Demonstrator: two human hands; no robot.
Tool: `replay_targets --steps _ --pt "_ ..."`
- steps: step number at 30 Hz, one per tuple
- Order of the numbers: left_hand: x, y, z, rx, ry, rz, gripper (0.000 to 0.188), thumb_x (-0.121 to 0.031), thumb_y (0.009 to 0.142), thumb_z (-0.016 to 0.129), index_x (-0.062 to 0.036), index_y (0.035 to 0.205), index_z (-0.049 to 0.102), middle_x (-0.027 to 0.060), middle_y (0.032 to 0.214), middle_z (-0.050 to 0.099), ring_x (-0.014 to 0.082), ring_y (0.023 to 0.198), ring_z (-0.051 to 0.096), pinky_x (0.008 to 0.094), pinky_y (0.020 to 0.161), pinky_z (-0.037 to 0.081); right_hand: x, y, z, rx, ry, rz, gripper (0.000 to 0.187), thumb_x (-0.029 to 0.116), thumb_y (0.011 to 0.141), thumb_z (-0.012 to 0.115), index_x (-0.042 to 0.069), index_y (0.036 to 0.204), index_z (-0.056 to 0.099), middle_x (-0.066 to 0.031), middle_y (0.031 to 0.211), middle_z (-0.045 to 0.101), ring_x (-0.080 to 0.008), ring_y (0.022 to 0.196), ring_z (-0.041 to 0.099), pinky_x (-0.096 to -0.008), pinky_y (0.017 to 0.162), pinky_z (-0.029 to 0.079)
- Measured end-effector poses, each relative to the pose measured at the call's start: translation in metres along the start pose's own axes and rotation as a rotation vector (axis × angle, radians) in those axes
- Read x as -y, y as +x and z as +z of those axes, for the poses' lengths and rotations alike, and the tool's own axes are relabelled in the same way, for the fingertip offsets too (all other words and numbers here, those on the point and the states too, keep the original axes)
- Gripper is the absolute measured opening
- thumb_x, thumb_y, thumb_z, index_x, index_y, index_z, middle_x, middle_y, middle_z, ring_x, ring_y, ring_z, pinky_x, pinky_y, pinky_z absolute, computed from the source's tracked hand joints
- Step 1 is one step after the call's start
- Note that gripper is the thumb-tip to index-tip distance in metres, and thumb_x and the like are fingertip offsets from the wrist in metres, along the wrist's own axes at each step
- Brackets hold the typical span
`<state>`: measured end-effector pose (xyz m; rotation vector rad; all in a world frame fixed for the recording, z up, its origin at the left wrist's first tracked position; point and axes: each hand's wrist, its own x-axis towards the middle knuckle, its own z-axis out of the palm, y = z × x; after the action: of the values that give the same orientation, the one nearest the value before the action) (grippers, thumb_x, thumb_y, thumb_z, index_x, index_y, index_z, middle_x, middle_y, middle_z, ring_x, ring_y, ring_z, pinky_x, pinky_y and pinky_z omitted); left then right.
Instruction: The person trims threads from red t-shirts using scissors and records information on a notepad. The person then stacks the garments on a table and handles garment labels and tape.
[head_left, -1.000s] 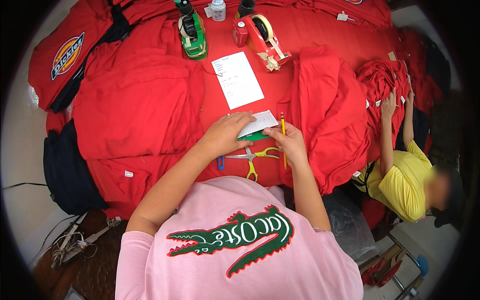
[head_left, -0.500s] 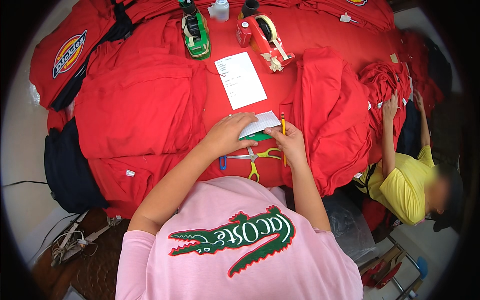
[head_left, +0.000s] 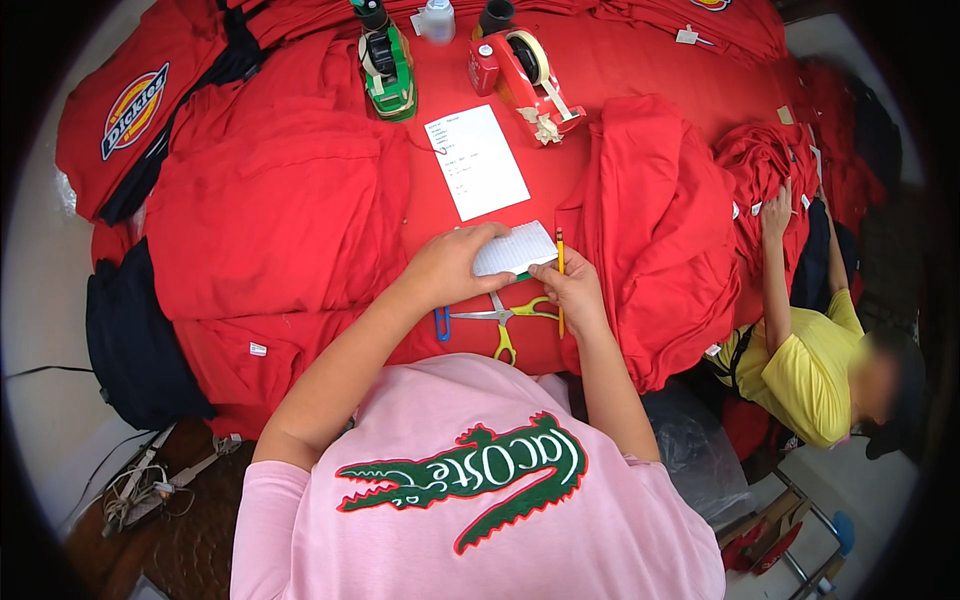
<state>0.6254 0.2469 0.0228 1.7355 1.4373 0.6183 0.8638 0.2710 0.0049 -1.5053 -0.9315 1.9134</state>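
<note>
Little has shifted since 1 second ago: both hands stay on the small white pad (head_left: 520, 247), only the view has tipped slightly. Nearest, the left hand (head_left: 455, 265) lies curled over the pad's left end, pressing it flat on the red cloth (head_left: 620, 70), while the right hand (head_left: 572, 290) pinches its lower right corner between thumb and fingers. The pad looks thin, finely ruled, with a green edge beneath. Just below lie yellow-handled scissors (head_left: 505, 318); a yellow pencil (head_left: 560, 280) sits beside the right hand. A sheet could tear or crease if the pinch pulls against the pressing hand. Farther off lie a white sheet (head_left: 478, 160) and 2 tape dispensers (head_left: 388, 65)
</note>
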Motion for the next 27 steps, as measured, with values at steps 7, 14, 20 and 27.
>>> replay_targets --steps 7,14,20,27 --pt "0.000 0.014 -0.006 0.055 0.174 -0.113 0.032 -0.026 0.098 0.069 -0.0056 0.122 0.071 0.0217 0.102 0.074 0.0382 0.093 0.073 0.0471 0.084 0.057 -0.004 0.000 0.007 -0.017 0.010 0.053 0.013 0.003 0.095 0.074 0.004 0.108 0.075 0.0062 0.077 0.062 -0.0022 0.059 0.045 -0.0204 0.052 0.034" --pt "-0.049 0.015 -0.089 0.044 -0.139 -0.050 0.021 -0.017 0.103 0.064 -0.0003 0.113 0.072 0.0209 0.092 0.074 0.0289 0.074 0.070 0.0370 0.071 0.054 0.014 -0.016 0.004 -0.184 -0.392 -0.649 0.016 -0.004 0.092 0.077 -0.006 0.107 0.076 -0.0067 0.101 0.068 -0.0089 0.084 0.062 -0.0224 0.070 0.049" --pt "-0.029 -0.001 -0.115 0.200 0.097 0.242 0.017 -0.005 0.089 0.070 -0.0089 0.102 0.082 0.0042 0.125 0.076 0.0271 0.143 0.054 0.0456 0.119 0.042 0.023 -0.028 0.016 -0.208 -0.525 -0.786 0.041 -0.017 0.089 0.060 0.002 0.121 0.076 -0.0131 0.128 0.066 -0.0150 0.098 0.068 -0.0267 0.086 0.055" --pt "0.035 -0.020 -0.059 0.027 0.486 0.257 0.013 -0.013 0.089 0.075 -0.0097 0.101 0.079 0.0053 0.129 0.071 0.0276 0.140 0.054 0.0505 0.122 0.037 0.015 -0.011 -0.009 -0.034 0.034 -0.132 0.037 0.015 0.109 0.053 -0.007 0.138 0.059 -0.0175 0.123 0.071 -0.0153 0.056 0.064 -0.0269 0.051 0.050"
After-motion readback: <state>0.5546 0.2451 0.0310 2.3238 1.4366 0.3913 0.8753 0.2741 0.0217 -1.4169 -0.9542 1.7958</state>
